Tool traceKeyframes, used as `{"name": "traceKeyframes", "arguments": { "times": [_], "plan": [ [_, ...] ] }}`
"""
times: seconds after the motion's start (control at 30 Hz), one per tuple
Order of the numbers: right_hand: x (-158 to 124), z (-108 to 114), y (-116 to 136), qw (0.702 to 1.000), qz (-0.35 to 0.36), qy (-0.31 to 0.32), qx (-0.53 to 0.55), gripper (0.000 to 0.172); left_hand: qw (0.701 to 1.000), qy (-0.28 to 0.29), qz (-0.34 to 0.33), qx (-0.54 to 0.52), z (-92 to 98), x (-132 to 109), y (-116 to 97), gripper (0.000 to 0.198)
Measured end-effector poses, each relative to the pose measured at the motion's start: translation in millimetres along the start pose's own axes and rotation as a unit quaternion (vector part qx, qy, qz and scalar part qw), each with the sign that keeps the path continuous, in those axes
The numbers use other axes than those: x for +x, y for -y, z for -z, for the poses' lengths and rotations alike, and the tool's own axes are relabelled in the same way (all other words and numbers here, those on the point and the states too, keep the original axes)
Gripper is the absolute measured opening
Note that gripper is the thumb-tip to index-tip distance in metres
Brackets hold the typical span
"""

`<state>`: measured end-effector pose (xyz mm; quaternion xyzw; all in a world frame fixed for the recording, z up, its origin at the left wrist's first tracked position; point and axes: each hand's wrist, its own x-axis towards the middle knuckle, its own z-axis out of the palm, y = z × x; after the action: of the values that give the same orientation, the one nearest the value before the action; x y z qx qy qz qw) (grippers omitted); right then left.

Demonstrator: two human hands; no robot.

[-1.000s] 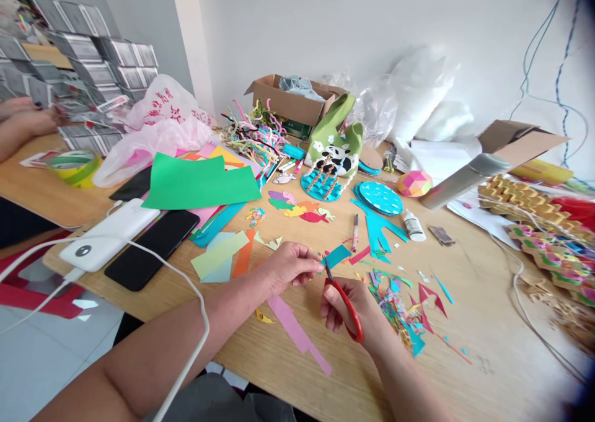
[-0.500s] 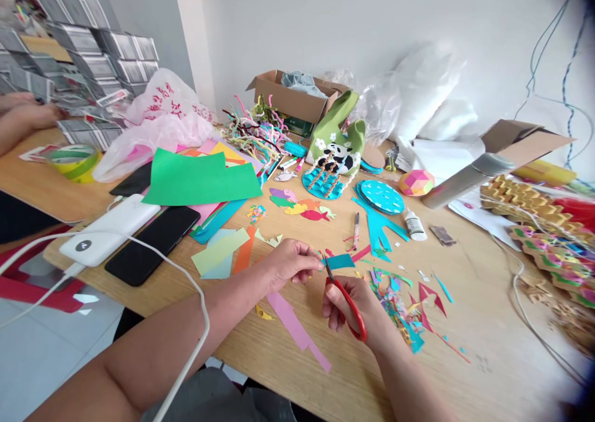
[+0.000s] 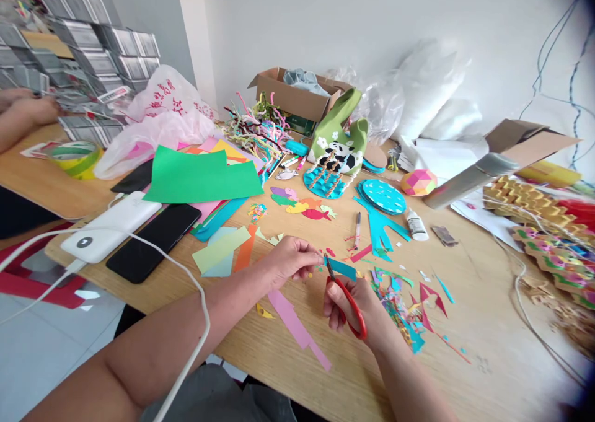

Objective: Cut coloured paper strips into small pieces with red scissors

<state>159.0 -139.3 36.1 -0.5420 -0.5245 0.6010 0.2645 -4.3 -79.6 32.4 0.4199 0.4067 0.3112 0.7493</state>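
Note:
My left hand (image 3: 297, 262) pinches the left end of a small blue paper strip (image 3: 343, 269). My right hand (image 3: 351, 307) is closed round the red handles of a pair of scissors (image 3: 356, 313), whose blades meet the strip just beside my left fingertips. Under the hands lies a stepped pink paper strip (image 3: 297, 329). Right of the scissors is a heap of coloured paper scraps (image 3: 395, 304). Beyond the hands lie cut paper fish (image 3: 304, 206), a small pile of tiny coloured bits (image 3: 257, 212) and a pen (image 3: 357, 230).
Green paper (image 3: 199, 177) tops a stack of coloured sheets at left, beside a black phone (image 3: 149, 242) and white power bank (image 3: 109, 227) with a cable crossing my left arm. A glue bottle (image 3: 416, 225) and grey cylinder (image 3: 465, 183) stand right. Another person's hands (image 3: 32, 112) are far left.
The blue strip's free right end has tilted downward slightly. Both hands stay in nearly the same place, and the view has shifted a little.

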Motion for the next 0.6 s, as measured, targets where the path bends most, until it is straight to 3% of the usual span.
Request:
{"name": "traceKeyframes", "arguments": {
  "times": [0.6],
  "plan": [
    [0.1,-1.7,2.2,1.000,0.021,-0.010,0.013,0.040,1.000,0.011,0.023,-0.012,-2.3,-0.4,1.6,0.019]
  ]
}}
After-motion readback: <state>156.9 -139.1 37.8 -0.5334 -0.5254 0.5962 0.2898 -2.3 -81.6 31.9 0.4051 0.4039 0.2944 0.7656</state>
